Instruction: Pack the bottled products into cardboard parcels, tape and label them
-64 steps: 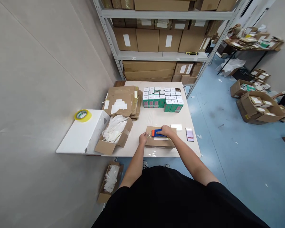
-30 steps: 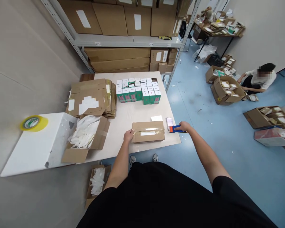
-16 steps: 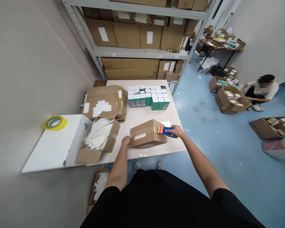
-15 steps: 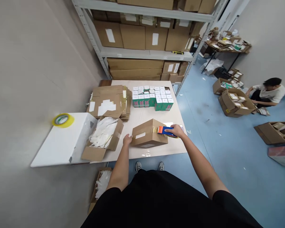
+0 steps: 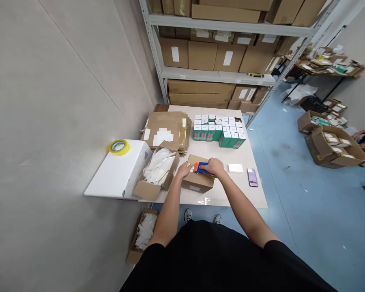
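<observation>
Head view — carton (image 5: 198, 183) under left hand (image 5: 184, 170)

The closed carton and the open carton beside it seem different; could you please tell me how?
The closed carton has its flaps shut, while the open carton has its flaps spread and white packing showing inside. The closed carton is under the left hand and right hand; the open carton is untouched. Both are brown cardboard.

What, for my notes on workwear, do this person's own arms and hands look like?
Both arms are bare below the sleeves, and the left hand and right hand wear no gloves. The person has on a black short-sleeved top. No watch, band or cable shows on either arm.
</observation>
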{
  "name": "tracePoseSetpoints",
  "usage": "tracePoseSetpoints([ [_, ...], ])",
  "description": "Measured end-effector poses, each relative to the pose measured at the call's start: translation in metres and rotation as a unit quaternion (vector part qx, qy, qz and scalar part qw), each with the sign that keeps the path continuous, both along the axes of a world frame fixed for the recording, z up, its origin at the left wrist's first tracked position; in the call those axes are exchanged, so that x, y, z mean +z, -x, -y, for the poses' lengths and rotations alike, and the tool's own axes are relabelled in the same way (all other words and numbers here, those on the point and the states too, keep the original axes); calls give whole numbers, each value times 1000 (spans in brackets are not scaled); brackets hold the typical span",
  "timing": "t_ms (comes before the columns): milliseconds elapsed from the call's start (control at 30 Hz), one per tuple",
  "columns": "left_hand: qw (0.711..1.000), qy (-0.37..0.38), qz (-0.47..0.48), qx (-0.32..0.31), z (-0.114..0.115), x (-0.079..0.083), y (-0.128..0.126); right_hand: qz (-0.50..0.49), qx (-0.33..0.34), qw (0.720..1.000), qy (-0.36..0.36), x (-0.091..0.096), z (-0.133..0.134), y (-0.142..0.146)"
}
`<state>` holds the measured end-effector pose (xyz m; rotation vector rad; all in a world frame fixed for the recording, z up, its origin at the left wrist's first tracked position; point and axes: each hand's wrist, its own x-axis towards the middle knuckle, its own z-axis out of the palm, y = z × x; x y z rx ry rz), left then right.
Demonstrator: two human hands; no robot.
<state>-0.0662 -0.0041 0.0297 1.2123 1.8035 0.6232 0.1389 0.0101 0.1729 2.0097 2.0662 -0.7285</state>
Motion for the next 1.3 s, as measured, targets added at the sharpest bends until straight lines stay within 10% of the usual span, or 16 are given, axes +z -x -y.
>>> tracePoseSetpoints([
  [267, 1000, -3, 12, -20, 6, -2, -33, -24, -14, 1000, -10, 0, 10, -41],
  [767, 987, 58, -99, -110, 11, 16, -220, 14, -86, 996, -16, -14, 19, -233],
  [1067, 990, 38, -97, -100, 8, 2, -213, -3, -153, 988, -2, -31, 60, -390],
  [1300, 997, 10, -19, -75, -5, -9, -179, -58, -164, 985, -12, -60, 57, -367],
])
